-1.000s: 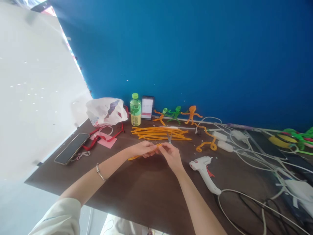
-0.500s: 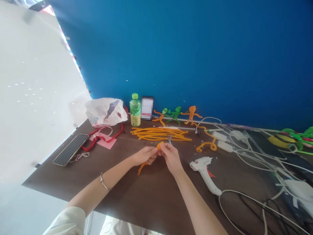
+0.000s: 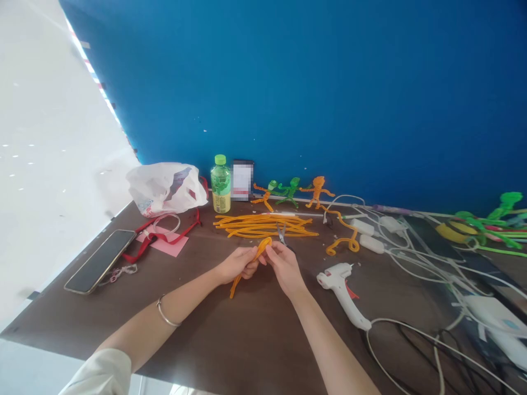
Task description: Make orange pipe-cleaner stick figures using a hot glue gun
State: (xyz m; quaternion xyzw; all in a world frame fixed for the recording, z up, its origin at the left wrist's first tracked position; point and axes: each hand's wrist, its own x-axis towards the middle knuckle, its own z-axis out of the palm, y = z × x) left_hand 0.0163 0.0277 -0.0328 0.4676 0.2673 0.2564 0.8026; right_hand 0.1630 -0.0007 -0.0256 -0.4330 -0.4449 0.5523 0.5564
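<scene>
My left hand [image 3: 237, 265] is closed around folded orange pipe cleaners [image 3: 264, 244]. Their rounded, bent end sticks up above my thumb, and the loose ends hang out below the palm toward the tabletop. Against the right side of that bent end, the fingertips of my right hand [image 3: 285, 267] are pinched together. Just beyond my hands lies a pile of straight orange pipe cleaners [image 3: 242, 225]. A pair of scissors [image 3: 282, 234] rests at the pile's near side, partly hidden behind my right hand.
Right of my hands lies a white glue gun [image 3: 345, 293] with its cord. White cables [image 3: 415, 258] and adapters tangle farther right. Pipe-cleaner figures [image 3: 318, 192] and a bottle [image 3: 221, 186] stand by the blue wall. A phone [image 3: 101, 260] and plastic bag [image 3: 167, 186] are left.
More of the bent end of the orange pipe cleaners now shows between my hands. My right fingers have shifted slightly down and right from its tip. The camera view has turned a little rightward.
</scene>
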